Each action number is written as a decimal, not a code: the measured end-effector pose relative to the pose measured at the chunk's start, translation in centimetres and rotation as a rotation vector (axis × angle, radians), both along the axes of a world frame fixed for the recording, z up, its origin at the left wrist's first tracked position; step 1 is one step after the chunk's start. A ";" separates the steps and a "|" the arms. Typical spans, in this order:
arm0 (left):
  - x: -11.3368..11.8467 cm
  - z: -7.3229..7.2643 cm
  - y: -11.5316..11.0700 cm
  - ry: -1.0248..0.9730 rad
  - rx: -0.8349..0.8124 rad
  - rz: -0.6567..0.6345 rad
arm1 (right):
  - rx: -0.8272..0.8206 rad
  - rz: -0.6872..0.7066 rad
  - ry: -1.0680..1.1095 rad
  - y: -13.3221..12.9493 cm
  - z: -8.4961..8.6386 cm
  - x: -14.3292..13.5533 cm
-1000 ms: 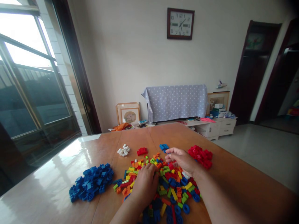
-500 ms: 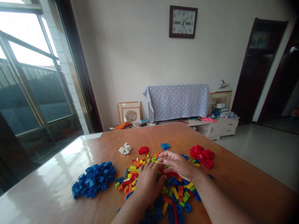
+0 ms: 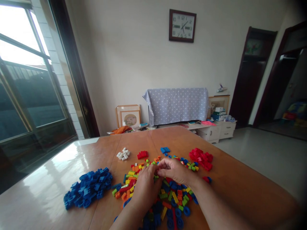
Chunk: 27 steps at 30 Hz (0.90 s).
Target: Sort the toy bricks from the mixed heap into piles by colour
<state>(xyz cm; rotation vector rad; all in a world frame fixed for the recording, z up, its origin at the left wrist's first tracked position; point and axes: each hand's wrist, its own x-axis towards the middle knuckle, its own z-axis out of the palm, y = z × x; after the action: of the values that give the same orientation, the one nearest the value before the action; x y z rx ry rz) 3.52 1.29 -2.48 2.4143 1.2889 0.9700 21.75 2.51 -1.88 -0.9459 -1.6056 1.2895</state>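
A mixed pile of toy building bricks in red, yellow, orange, green and blue lies in front of me. Over its middle, my left hand is closed, its fingers bent down and pressed together. My right hand comes in from the right with thumb and fingers pinched, right at the left hand's fingertips. Whatever sits between the fingers is hidden or too small to name. Sorted heaps surround the pile: blue bricks to the left, white bricks behind, and red bricks at the right.
A small red row of bricks and a small blue row lie toward the far side of the wooden table. Beyond its edge stands a white cabinet with a polka-dot cloth above it. A window is at left.
My right hand has moved in to the left hand, and its fingers, loosely spread before, are now pinched. The camera view has shifted a little to the right.
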 end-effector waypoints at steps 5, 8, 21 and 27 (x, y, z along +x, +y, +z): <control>-0.1 0.3 -0.4 0.039 0.068 -0.017 | 0.040 -0.122 -0.058 0.3 -0.1 0.7; -0.4 0.7 -0.7 0.071 0.122 0.003 | 0.086 -0.372 -0.023 0.8 0.5 1.9; -1.3 1.4 -0.3 0.131 0.174 0.040 | 0.155 -1.053 -0.079 -0.2 1.7 12.9; -1.2 1.1 0.0 0.142 0.175 0.024 | 0.056 -1.241 -0.266 -2.4 -1.8 19.0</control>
<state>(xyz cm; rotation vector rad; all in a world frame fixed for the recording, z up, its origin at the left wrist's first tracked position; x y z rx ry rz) 2.31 1.25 -1.40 2.6493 1.3327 0.9698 40.80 0.09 -3.70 -1.7119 -0.8532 0.2473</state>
